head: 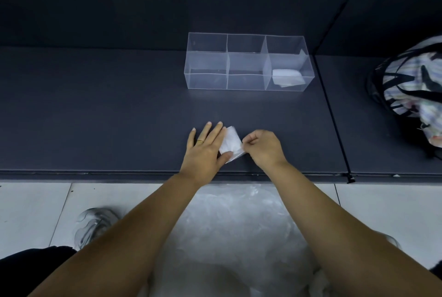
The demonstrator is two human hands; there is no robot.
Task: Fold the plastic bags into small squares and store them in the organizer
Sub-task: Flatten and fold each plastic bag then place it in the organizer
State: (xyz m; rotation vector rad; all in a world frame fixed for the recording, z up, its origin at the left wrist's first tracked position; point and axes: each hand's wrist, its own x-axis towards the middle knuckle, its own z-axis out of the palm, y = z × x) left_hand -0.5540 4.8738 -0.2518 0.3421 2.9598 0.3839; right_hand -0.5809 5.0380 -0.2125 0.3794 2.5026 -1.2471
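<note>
Dark table [119, 105] carries a clear organizer [205, 81] at far centre. At the near edge, left hand [205, 151] presses flat, fingers straight and spread, on the folded bag [230, 141]. Right hand [263, 148], fingers curled, pinches its right edge. One stored square [287, 78] lies in the organizer's right compartment.

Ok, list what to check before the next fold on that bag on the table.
1. The left hand presses the bag flat on the table: ok.
2. The right hand pinches the bag's edge: ok.
3. Bag already a small square: cannot tell, the left hand covers part of it.
4. The organizer stands upright, top open: ok.
5. Free compartments: ok, only the right end holds a folded bag.
6. More bags waiting: ok, a pile lies below the table edge.
</note>
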